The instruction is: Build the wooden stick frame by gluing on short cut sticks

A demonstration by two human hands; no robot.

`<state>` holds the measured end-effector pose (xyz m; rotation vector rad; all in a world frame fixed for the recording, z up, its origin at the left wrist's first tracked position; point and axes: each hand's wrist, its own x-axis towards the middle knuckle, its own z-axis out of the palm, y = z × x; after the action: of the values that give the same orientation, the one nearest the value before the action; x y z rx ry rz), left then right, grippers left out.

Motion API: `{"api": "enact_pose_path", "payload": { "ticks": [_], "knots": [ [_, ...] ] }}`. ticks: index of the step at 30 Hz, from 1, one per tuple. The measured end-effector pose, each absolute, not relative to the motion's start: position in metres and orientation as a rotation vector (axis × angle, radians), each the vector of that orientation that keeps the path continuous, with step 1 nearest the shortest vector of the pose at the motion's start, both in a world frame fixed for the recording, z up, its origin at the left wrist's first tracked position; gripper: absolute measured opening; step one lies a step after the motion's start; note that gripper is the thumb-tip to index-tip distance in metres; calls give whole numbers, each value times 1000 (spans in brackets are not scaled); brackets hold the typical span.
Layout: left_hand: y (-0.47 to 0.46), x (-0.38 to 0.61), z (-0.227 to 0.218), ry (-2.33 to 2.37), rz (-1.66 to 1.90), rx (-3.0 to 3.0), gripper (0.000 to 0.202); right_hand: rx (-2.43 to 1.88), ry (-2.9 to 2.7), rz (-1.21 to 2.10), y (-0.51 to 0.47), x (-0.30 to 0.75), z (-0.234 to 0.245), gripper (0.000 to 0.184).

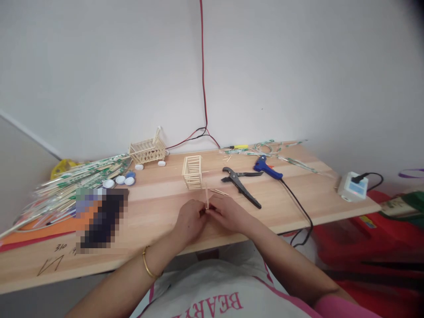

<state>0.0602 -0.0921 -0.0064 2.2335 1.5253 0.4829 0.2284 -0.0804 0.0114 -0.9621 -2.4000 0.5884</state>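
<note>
Over the table (155, 212), marked "310" at left, and beyond an apron (212, 282) pink-lettered "BEARY", the left hand (190, 220) and right hand (228, 214), fingers curled in, together pinch the near end of a slim, pale, straight stick (207, 196).

**Odds and Ends Around the Edges**

A red and black cable (203, 79) runs down the pale wall (132, 66) and forks behind the tabletop (149, 229). A yellow-handled tool (240, 146) lies at the back. At the right end sits a white box (347, 187) with a black plug (358, 178); red plastic (344, 243) shows below. Far left, a yellow bag (62, 167) bunches behind an orange sheet (49, 227); nearby pen marks (61, 247) read "310".
</note>
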Motion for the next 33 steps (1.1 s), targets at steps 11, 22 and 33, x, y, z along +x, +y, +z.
{"api": "enact_pose_path", "payload": {
  "ticks": [11, 22, 33],
  "knots": [
    [-92, 60, 1, 1363, 582, 2129, 22, -1008, -2292, 676, -83, 233, 15, 7],
    [-104, 72, 11, 1262, 862, 1710, 24, -1175, -2056, 840, -90, 239, 33, 11],
    [-41, -12, 91, 1769, 1245, 2150, 26, -1078, -2011, 752, -85, 250, 34, 8]
  ]
}}
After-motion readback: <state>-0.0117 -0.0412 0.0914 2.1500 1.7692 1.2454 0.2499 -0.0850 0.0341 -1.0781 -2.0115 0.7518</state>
